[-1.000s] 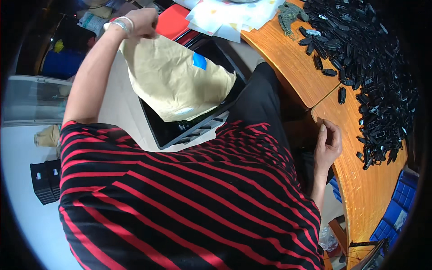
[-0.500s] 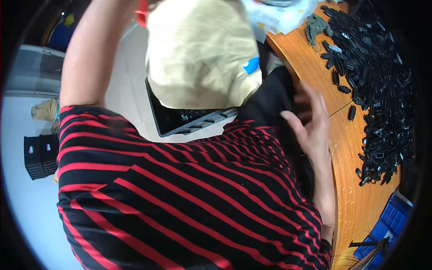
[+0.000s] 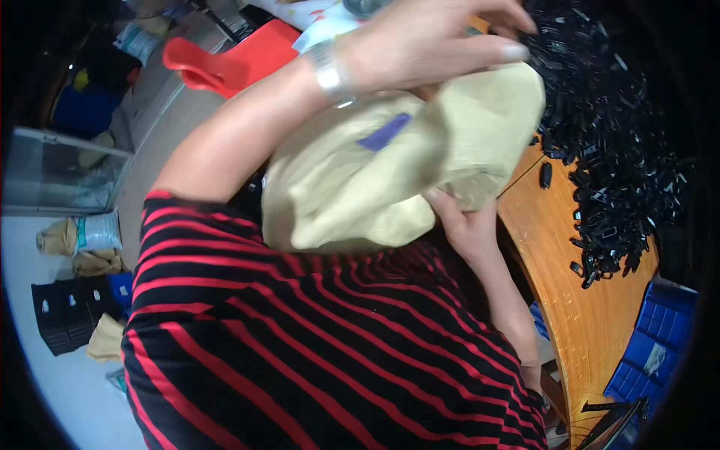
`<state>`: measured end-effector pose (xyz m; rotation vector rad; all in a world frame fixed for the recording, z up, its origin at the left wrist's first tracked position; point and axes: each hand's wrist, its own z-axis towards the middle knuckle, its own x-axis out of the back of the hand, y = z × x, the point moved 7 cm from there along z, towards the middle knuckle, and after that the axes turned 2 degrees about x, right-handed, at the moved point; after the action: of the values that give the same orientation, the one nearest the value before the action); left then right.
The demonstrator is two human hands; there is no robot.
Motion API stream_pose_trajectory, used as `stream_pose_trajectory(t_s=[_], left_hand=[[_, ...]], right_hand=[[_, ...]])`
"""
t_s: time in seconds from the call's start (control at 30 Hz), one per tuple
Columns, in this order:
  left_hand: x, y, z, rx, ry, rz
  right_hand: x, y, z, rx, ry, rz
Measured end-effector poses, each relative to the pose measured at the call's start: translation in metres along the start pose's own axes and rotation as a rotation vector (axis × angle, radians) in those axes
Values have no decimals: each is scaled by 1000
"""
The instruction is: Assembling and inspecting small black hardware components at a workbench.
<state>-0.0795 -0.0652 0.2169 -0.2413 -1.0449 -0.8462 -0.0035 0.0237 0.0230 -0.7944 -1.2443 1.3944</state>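
Observation:
A crumpled tan bag (image 3: 360, 187) with a small purple mark is spread in front of my chest, its right end raised toward the table. My right hand (image 3: 472, 229) grips the bag's lower right edge; the thumb shows while the other fingers are hidden by the bag. Above the bag's upper edge is my left hand (image 3: 427, 45), slightly blurred, wearing a silver band on the wrist. Its thumb and fingers are stretched out and apart, close to the bag.
On the right, a curved wooden table (image 3: 562, 232) holds a large heap of small black pieces (image 3: 607, 142). A blue bin (image 3: 652, 337) stands at its near end. A red chair (image 3: 247, 60) is at upper left; black crates (image 3: 71, 315) and tan sacks (image 3: 56, 236) lie far left.
The bag has swung down and right, closer to me, covering the black crate below. My right hand has come up and taken its edge. My left arm has crossed to the right.

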Motion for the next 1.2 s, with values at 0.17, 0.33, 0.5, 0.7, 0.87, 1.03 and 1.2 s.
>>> stream_pose_trajectory(t_s=[0.17,0.33,0.5,0.7,0.87,1.03,1.2], left_hand=[[-18,-53,-104,24,-557,-442],[-59,-22,-221,340,-837,-460],[-127,-23,-238,259,-665,-352],[-200,-11,-215,273,-799,-625],[-248,34,-180,-57,-1108,-203],[-304,54,-166,-61,-710,-644],[-348,76,-173,-38,-1192,-716]], right_hand=[[56,9,-60,-27,217,-268],[51,5,-107,-217,203,-169],[56,7,-141,-373,297,-29],[68,7,-175,-410,169,-327],[52,-1,-164,-351,-305,-966],[52,12,-138,-172,-94,-787],[35,36,-143,-53,-260,-1237]])
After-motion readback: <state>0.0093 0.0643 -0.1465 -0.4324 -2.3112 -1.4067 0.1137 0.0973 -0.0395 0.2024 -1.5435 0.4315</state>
